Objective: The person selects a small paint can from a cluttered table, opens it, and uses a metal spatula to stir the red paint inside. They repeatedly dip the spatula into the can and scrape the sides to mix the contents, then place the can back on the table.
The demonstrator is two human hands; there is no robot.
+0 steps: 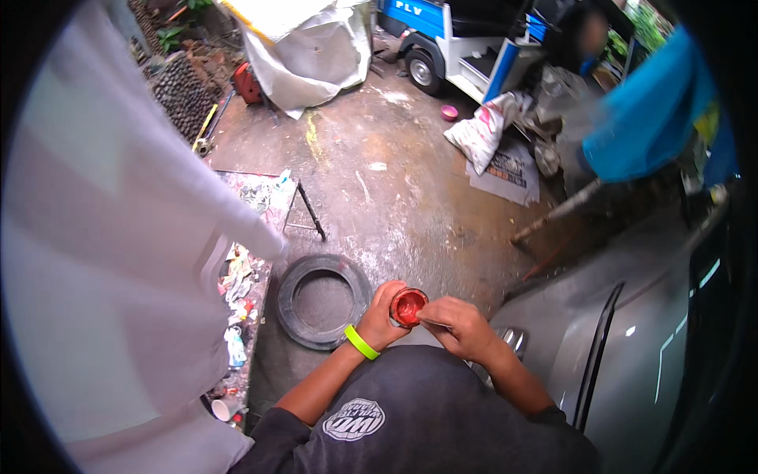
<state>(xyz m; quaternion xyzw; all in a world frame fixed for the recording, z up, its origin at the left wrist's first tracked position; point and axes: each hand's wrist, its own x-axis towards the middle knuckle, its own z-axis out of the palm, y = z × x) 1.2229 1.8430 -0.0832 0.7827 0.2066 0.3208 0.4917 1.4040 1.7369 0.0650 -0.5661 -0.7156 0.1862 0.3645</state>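
Note:
My left hand (379,317), with a yellow-green band on its wrist, is wrapped round a small round can (409,294) in front of my body. The can's open mouth faces up and shows red paint inside and on the rim. My right hand (462,328) is closed at the can's right edge, its fingers pinched together. What they pinch is hidden by the fingers; its tip seems to reach the can's mouth. A black tyre (286,304) lies flat on the floor just beyond my left hand.
A cluttered, paint-stained table (257,316) stands at left, beside pale hanging cloth (118,261). A car with a black wiper (598,355) is close on my right. Further off are a white sack (480,136), a pink bowl (449,113), a blue-and-white vehicle (466,47) and a blurred person (580,39).

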